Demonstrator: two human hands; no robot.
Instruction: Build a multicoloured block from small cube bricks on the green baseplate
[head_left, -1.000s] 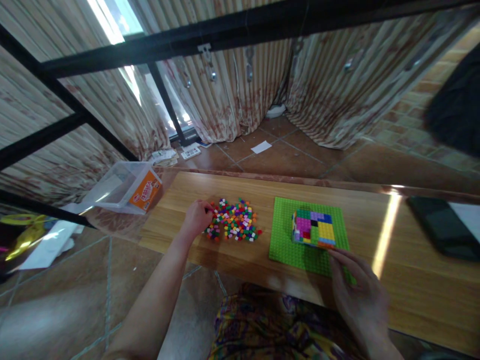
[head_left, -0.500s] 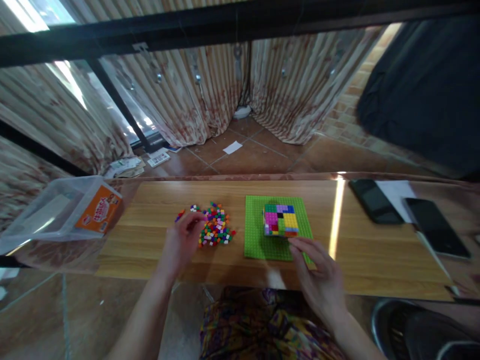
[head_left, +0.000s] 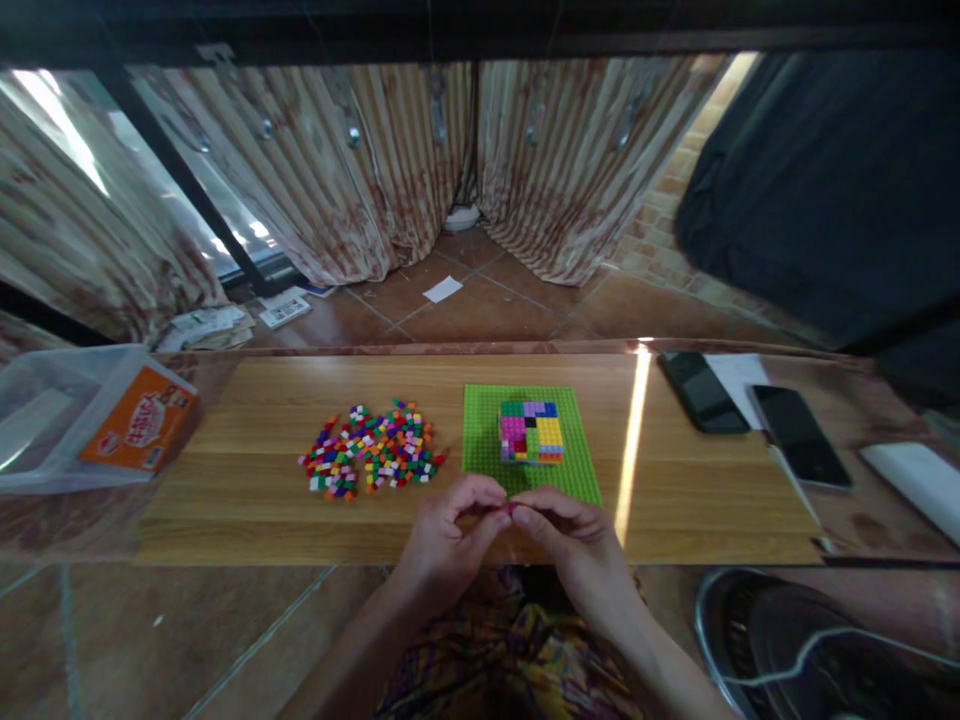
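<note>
My left hand (head_left: 454, 535) and my right hand (head_left: 585, 545) meet fingertip to fingertip at the front edge of the green baseplate (head_left: 480, 400). Between them is a small magenta toy brick (head_left: 511, 508), pinched from both sides and mostly covered by the fingers. Just beyond the fingertips, a boxy block of joined bricks (head_left: 532, 434) sits on the baseplate, its top a patchwork of yellow, magenta, purple, green and blue. To the left, a loose pile of small coloured bricks (head_left: 390, 445) is spread over the wooden table (head_left: 247, 440).
At the left end stands a clear plastic box (head_left: 67, 400) with an orange label. Two dark phones (head_left: 705, 392) and white paper (head_left: 735, 380) lie to the right. A black round-edged object (head_left: 780, 620) is below the table's right front. Curtains (head_left: 360, 190) hang behind.
My left hand has left the brick pile with a magenta brick and moved right to meet my right hand. My right hand has drawn back from the block's edge. The view has swung rightward.
</note>
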